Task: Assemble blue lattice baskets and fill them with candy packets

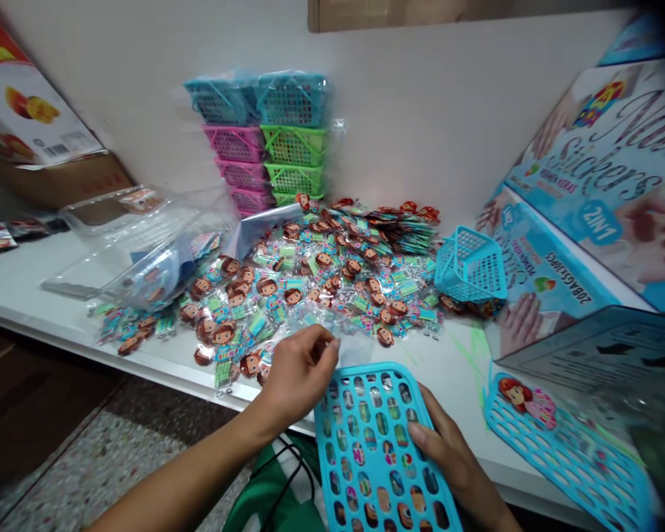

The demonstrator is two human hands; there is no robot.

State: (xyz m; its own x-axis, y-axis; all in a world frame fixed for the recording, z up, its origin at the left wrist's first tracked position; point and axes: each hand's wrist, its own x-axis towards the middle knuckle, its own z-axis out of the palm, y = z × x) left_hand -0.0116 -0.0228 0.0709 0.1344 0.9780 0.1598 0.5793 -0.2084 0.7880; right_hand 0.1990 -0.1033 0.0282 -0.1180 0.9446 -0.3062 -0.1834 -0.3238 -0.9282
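Note:
My right hand [448, 447] grips the right edge of a blue slotted plastic tray [369, 417], with the thumb on top and the other fingers beneath. Coloured packets show through its slots. My left hand [304, 369] is at the tray's upper left corner, thumb and fingers pinched together; whatever may be between them is hidden. Just beyond lies clear plastic film [332, 325]. A wide heap of small sticker packets [288, 288], printed with a brown-haired cartoon figure, spreads over the white table behind both hands.
Stacked blue, pink and green baskets [260, 137] stand against the wall. A small blue basket [471, 266] sits beside large blue boxes [598, 207] at right. Another blue slotted tray [565, 443] lies near right. Clear plastic containers [127, 236] are at left. The table's front edge [89, 332] is close.

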